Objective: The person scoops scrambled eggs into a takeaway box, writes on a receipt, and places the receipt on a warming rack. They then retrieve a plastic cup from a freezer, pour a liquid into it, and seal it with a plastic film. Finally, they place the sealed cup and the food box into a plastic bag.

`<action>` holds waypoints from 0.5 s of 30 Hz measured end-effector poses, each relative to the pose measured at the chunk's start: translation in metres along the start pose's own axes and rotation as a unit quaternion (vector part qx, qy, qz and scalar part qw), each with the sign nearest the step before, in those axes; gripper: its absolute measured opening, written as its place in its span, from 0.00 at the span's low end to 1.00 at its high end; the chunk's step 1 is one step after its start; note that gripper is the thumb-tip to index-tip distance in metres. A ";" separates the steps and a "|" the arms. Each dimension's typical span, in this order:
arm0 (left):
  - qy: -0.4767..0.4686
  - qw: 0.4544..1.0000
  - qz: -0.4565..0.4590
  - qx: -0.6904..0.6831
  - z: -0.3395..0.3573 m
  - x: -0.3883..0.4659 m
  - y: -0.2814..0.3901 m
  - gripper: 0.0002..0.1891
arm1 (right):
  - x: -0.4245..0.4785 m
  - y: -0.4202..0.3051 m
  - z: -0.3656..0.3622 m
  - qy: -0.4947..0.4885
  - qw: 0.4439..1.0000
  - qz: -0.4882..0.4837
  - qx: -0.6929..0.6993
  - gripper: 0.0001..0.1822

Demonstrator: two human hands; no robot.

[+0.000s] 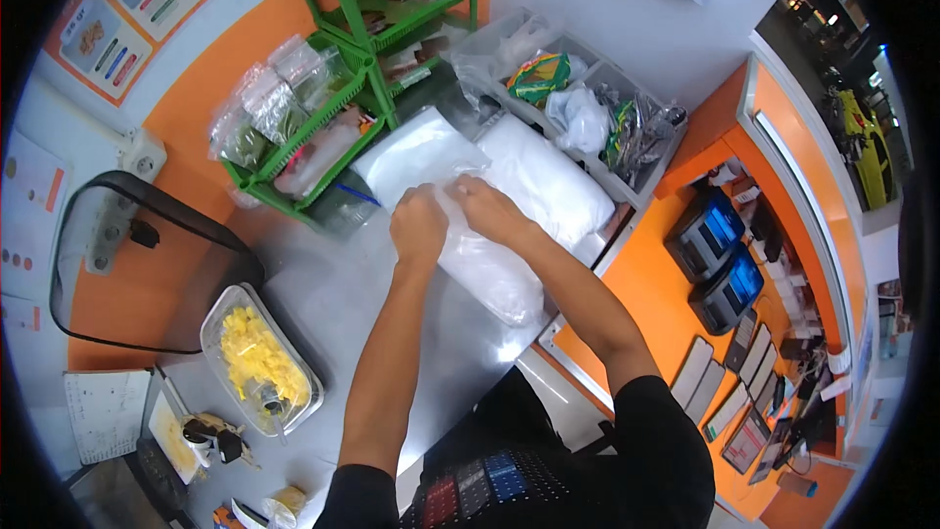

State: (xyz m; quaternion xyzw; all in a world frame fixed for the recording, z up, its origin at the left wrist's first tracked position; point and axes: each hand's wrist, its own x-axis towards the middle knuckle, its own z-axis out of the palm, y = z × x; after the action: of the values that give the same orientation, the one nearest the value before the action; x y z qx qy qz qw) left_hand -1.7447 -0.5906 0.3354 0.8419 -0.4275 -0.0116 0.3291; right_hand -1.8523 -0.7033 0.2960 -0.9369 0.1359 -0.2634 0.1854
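My left hand [418,224] and my right hand [485,207] are close together, fingers curled at the gathered top of a clear plastic bag [496,283]. White contents fill the bag, and its rounded end lies toward me on the stainless steel table [323,264]. What the contents are, I cannot tell. Just beyond my hands lies a flat pack of clear plastic bags [415,150]. To the right of it rests a second full white bag [547,180]. The film pinched between my fingers is partly hidden by them.
At left, a clear tub [268,360] holds yellow food pieces and a scoop. Green plastic racks [374,62] with packets stand behind. A grey divided bin [639,195] is at back right. An orange counter [639,294] carries payment terminals [709,231] and several phones [749,441].
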 end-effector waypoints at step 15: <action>0.020 0.999 0.045 -0.003 0.001 -0.004 -0.006 0.16 | 0.033 0.011 -0.030 -0.139 0.984 -0.073 -0.081 0.07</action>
State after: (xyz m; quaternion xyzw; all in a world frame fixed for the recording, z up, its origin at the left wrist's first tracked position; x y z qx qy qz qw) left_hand -1.7429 -0.5856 0.3304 0.8210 -0.4581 0.0189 0.3401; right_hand -1.8426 -0.7328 0.3296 -0.9838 0.0607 -0.1313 0.1060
